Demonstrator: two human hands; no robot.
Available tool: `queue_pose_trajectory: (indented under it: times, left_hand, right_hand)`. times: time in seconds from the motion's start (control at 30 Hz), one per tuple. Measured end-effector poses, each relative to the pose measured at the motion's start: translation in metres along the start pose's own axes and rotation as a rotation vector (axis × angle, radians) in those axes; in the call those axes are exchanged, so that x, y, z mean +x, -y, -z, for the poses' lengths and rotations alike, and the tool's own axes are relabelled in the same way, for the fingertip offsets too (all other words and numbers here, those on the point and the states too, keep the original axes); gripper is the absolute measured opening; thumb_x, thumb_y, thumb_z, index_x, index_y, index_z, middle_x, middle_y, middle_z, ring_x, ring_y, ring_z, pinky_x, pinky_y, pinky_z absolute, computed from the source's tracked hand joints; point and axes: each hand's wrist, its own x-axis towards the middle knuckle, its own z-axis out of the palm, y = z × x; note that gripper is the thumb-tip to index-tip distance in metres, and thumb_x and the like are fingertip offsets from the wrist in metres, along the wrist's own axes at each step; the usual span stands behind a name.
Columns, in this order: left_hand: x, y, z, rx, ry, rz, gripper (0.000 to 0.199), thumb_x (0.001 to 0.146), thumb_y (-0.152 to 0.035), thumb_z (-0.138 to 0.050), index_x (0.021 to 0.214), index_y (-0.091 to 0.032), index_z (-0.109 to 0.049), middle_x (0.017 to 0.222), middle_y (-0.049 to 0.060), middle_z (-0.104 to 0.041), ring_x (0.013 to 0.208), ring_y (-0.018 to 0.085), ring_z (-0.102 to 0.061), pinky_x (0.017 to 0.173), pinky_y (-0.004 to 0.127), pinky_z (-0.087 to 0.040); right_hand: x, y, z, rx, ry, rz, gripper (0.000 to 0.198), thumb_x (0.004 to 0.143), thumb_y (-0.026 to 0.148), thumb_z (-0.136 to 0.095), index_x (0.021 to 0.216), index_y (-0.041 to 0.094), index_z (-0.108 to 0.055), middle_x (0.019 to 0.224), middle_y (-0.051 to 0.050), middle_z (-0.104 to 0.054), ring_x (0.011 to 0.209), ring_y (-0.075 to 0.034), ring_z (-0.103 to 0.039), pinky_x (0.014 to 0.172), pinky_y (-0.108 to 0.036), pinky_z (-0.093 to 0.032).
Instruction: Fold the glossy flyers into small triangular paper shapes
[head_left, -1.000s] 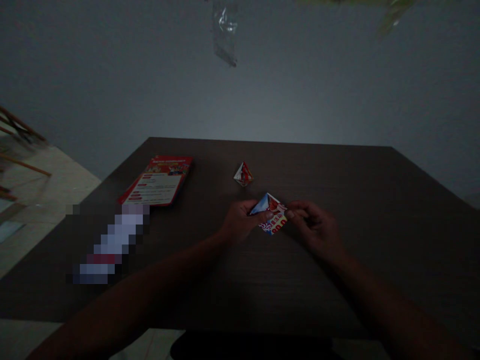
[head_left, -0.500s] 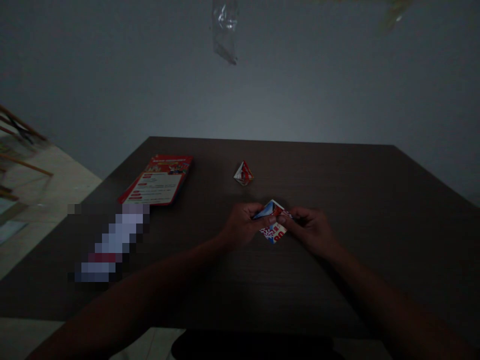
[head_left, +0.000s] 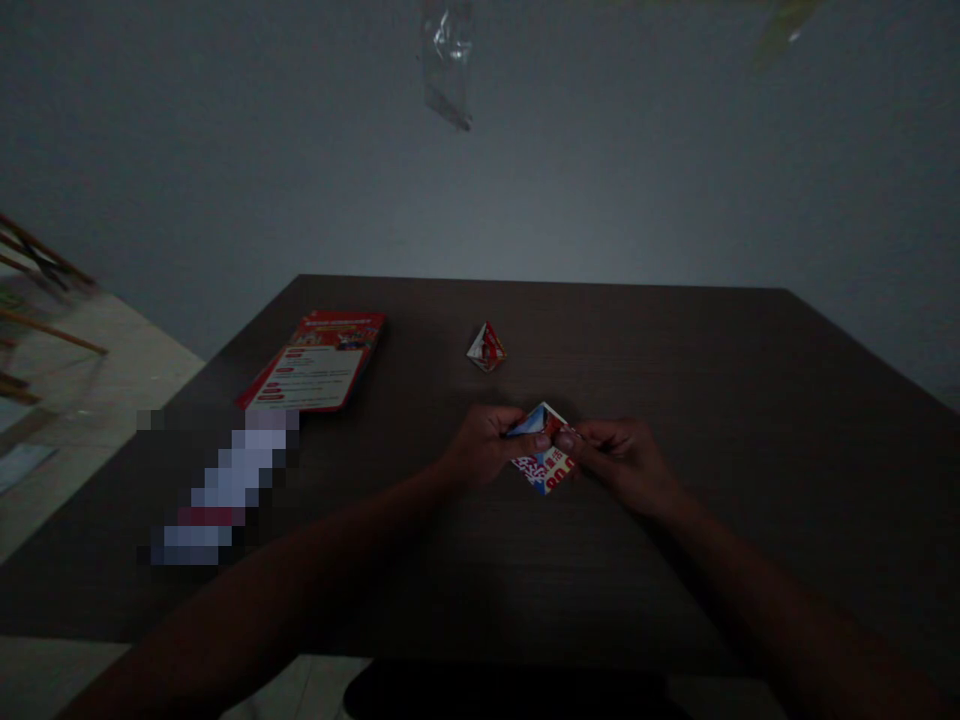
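Observation:
Between my two hands is a small folded paper (head_left: 543, 476), diamond-shaped, printed in blue, white, yellow and red. My left hand (head_left: 491, 442) pinches its left corner, the thumb lying across the front. On the opposite corner, my right hand (head_left: 619, 455) is closed, its thumb near the paper's middle. The fingers behind the paper are partly hidden. Farther back on the table stands a folded paper piece (head_left: 487, 347), red and white with a pointed top, apart from both hands.
A stack of red and white printed leaflets (head_left: 311, 365) lies on the dark table (head_left: 712, 380) at the left. Nearer me is a pixelated, blurred-out item (head_left: 240, 480). A clear plastic bag (head_left: 448, 65) hangs on the wall behind. Wooden furniture legs (head_left: 52, 325) show at far left.
The folded paper has flattened a little and shows more of its lower printed face. My right thumb has shifted slightly right, away from the left one. Other things stay put.

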Motion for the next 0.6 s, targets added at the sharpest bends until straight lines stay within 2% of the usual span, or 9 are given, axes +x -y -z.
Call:
queue_pose_trajectory:
  times: [0.3, 0.4, 0.6]
  left_hand:
    - [-0.001, -0.001, 0.005, 0.073, 0.064, -0.039, 0.031, 0.071, -0.041, -0.068, 0.076, -0.01, -0.069, 0.068, 0.003, -0.068, 0.056, 0.01, -0.057, 0.053, 0.019, -0.04]
    - [-0.001, -0.001, 0.006, 0.073, 0.084, -0.038, 0.032, 0.071, -0.042, -0.067, 0.078, -0.01, -0.069, 0.07, 0.004, -0.069, 0.059, 0.011, -0.058, 0.055, 0.021, -0.042]
    - [0.003, 0.002, 0.015, 0.12, 0.143, -0.009, 0.038, 0.076, -0.048, -0.059, 0.08, -0.012, -0.069, 0.074, 0.005, -0.07, 0.064, 0.013, -0.06, 0.062, 0.023, -0.044]
  right_hand:
    - [0.002, 0.001, -0.002, 0.036, 0.004, -0.059, 0.032, 0.077, 0.045, -0.061, 0.071, 0.014, -0.066, 0.062, -0.001, -0.062, 0.054, -0.01, -0.051, 0.052, -0.022, -0.039]
    - [0.003, -0.002, -0.002, 0.041, -0.013, -0.058, 0.03, 0.077, 0.044, -0.061, 0.073, 0.015, -0.068, 0.062, 0.0, -0.063, 0.054, -0.01, -0.051, 0.051, -0.022, -0.039]
    - [0.003, -0.006, 0.001, 0.137, 0.036, -0.066, 0.031, 0.078, 0.044, -0.061, 0.077, 0.015, -0.071, 0.069, -0.002, -0.067, 0.059, -0.013, -0.056, 0.057, -0.025, -0.044]
